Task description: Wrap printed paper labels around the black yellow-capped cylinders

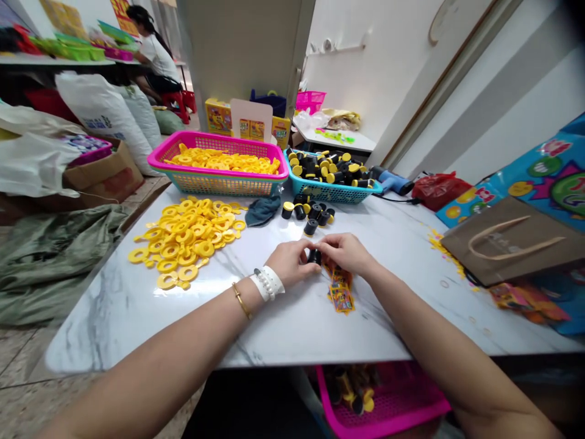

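Note:
My left hand (289, 261) and my right hand (345, 252) meet at the middle of the white marble table (137, 305). Both pinch a small black cylinder (314, 256) between their fingertips. Under my right hand lies a short strip of colourful stickers (342, 295). Several loose black and yellow cylinders (309, 214) stand just beyond my hands. A heap of yellow plastic rings (185, 239) lies to the left of my left hand.
A pink basket (214, 182) of yellow rings and a blue basket (336, 192) of cylinders stand at the table's far edge. A brown paper bag (512, 244) lies right. Another pink basket (388, 405) sits under the table. A person (153, 52) sits far back.

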The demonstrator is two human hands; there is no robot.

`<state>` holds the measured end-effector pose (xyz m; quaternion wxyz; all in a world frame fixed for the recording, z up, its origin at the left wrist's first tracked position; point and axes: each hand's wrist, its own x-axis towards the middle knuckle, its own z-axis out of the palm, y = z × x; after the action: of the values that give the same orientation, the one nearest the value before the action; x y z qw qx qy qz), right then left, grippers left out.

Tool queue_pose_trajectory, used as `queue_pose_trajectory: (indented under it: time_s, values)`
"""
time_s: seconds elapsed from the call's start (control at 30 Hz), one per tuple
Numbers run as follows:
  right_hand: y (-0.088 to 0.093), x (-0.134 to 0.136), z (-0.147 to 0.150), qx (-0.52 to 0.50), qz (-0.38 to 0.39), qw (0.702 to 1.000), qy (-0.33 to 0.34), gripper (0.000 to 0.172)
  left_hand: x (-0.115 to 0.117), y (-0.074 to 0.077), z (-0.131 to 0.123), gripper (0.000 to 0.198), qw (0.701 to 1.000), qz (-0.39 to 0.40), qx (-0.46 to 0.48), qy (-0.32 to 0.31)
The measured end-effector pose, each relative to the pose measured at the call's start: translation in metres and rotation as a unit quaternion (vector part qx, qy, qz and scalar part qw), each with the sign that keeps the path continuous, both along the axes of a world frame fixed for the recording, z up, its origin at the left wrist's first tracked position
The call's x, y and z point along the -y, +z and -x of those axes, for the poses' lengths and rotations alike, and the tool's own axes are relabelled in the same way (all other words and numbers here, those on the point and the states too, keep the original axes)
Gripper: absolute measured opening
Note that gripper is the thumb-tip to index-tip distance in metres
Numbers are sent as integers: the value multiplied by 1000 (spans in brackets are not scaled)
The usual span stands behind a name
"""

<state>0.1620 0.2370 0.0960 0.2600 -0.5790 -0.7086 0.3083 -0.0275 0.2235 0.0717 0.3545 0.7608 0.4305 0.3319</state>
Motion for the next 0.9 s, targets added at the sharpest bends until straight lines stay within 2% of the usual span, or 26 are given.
queue_pose_trajectory:
  time_s: [0.07, 0.13, 0.23, 0.33, 0.43, 0.5, 0.6, 0.67, 0.73, 0.8, 0.9]
  values:
    - [5, 10, -4, 20, -65, 998, -9, 20, -1, -3, -1, 30, 999, -13, -46, 1]
    - [11, 24, -15, 46, -130, 990, 1, 16, -1, -5, -2, 27, 997, -27, -74, 14]
    - [11, 49, -39, 84, -154, 981, 78, 14, -1, -8, -3, 28, 995, -37, -87, 19]
    - [-4, 75, -55, 95, -130, 977, 137, 20, 0, -7, -4, 28, 996, -45, -70, 24]
    - [-24, 93, -60, 70, -125, 982, 120, 12, 1, -1, -3, 20, 996, -61, -31, 58]
    - [-30, 97, -58, 57, -150, 980, 114, 13, 0, 5, -1, 15, 995, -48, 13, 85]
    - [-24, 91, -54, 44, -229, 967, 99, 12, 1, 15, 1, 28, 991, 50, 104, 75]
    - [-13, 78, -47, 38, -290, 954, 72, 13, 1, 19, 2, 39, 982, 125, 143, 22]
    - [-1, 61, -34, 41, -334, 940, 65, 14, 1, 20, 2, 44, 973, 162, 161, -32]
    - [9, 43, -17, 52, -352, 930, 86, 12, -1, 19, 4, 44, 965, 176, 185, -54]
    - [17, 23, 5, 52, -325, 934, 135, 9, -10, 15, 9, 43, 948, 215, 232, -28]
